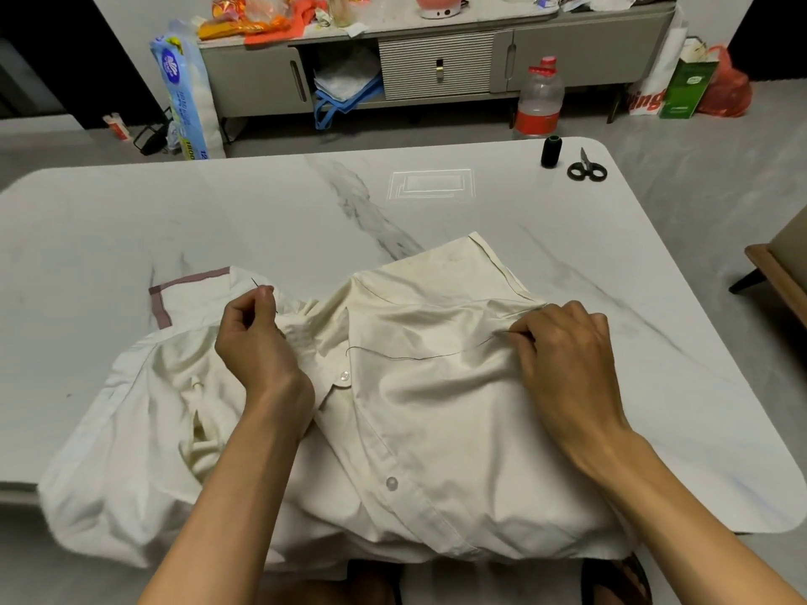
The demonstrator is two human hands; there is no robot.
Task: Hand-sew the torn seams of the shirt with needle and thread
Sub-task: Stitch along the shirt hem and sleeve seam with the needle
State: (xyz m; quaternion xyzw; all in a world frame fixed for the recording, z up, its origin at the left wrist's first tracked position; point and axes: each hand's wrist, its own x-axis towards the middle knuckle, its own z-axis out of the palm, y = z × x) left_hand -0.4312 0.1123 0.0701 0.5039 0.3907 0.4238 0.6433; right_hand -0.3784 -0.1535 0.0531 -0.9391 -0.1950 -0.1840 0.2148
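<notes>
Cream shirt [436, 430] at table's [174, 211] near edge | left hand [253, 334] pinches needle [254, 282] | right hand [563, 342] pinches thread [415, 358] | mid-stitch; next likely draw thread taut.

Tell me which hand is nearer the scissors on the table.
Right. The right hand lies on the shirt below the scissors; the left hand is far across toward the other side.

Home living room: marble-top table [262, 203], low sideboard [567, 45], tissue pack [185, 93], shopping bags [725, 85].
</notes>
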